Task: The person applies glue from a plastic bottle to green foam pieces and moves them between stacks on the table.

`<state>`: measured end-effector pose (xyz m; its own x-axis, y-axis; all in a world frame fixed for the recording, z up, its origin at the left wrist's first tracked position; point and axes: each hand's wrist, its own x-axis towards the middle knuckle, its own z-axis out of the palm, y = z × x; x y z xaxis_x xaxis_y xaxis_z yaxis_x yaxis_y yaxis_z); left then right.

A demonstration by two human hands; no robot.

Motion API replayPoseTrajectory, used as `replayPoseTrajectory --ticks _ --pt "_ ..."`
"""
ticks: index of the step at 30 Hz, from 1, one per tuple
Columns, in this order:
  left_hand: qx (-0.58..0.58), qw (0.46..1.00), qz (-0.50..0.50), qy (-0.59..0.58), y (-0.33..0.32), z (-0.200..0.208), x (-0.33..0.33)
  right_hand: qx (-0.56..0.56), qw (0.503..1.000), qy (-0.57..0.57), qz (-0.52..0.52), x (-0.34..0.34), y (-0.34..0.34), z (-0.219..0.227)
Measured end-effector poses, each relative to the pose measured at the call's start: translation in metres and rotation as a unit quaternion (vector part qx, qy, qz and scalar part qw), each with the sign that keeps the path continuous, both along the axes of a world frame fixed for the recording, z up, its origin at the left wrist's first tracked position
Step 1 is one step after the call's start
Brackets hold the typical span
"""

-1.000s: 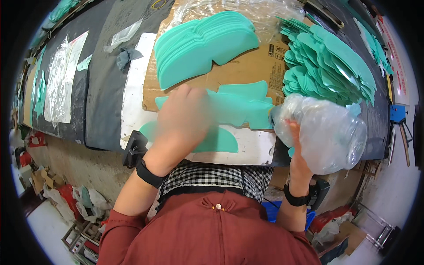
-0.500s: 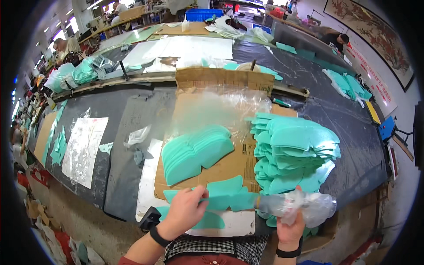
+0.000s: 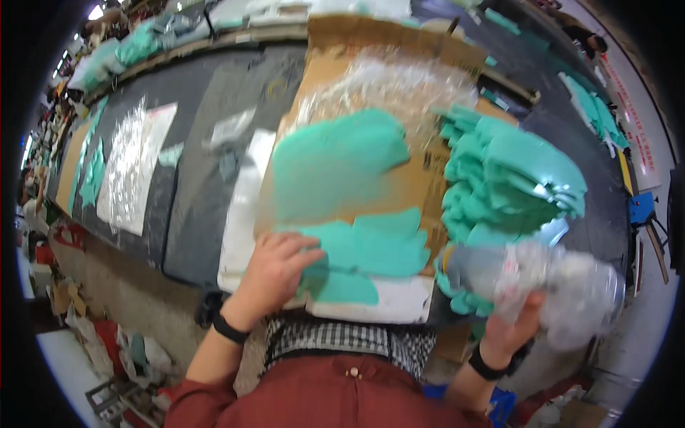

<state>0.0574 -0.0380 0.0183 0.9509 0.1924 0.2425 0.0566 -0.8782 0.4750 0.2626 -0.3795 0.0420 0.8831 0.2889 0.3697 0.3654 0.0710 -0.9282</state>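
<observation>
My left hand (image 3: 280,269) lies over the left end of thin green cut pieces (image 3: 389,246), its fingers stretched out and touching them. In my right hand (image 3: 515,332) is a bottle-shaped tool wrapped in clear plastic (image 3: 531,274). Its grey end, with a yellowish ring, points left toward the pieces; the wrapping hides its exact kind. A fanned stack of green pieces (image 3: 339,153) rests farther up on the brown cardboard (image 3: 421,192), its lower part blurred. To the right rises a thick, uneven pile of green pieces (image 3: 510,167).
Crumpled clear plastic film (image 3: 389,89) covers the cardboard's far part. White board (image 3: 399,301) shows along the near edge. On the dark table at left are a plastic-covered white sheet (image 3: 135,171) and scraps. A wooden bar (image 3: 264,34) runs across the back. Another person (image 3: 585,37) is at far right.
The view has tipped downward, so the table sits higher in the picture. My left fingers have gone from curled to stretched out. My right hand has shifted right with the plastic-wrapped tool.
</observation>
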Motion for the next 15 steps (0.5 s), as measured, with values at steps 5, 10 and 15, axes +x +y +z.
replayPoseTrajectory --ticks 5,10,15 --pt "-0.052 0.998 0.021 -0.001 -0.006 -0.009 -0.007 -0.065 0.996 0.017 0.052 -0.002 0.092 -0.001" --pt "-0.092 0.995 0.046 0.008 -0.011 -0.018 -0.014 -0.184 0.953 -0.145 0.195 -0.042 0.155 -0.013" --pt "-0.012 0.994 0.100 -0.031 0.002 -0.016 -0.027 -0.230 0.958 -0.090 0.143 -0.034 0.110 -0.015"
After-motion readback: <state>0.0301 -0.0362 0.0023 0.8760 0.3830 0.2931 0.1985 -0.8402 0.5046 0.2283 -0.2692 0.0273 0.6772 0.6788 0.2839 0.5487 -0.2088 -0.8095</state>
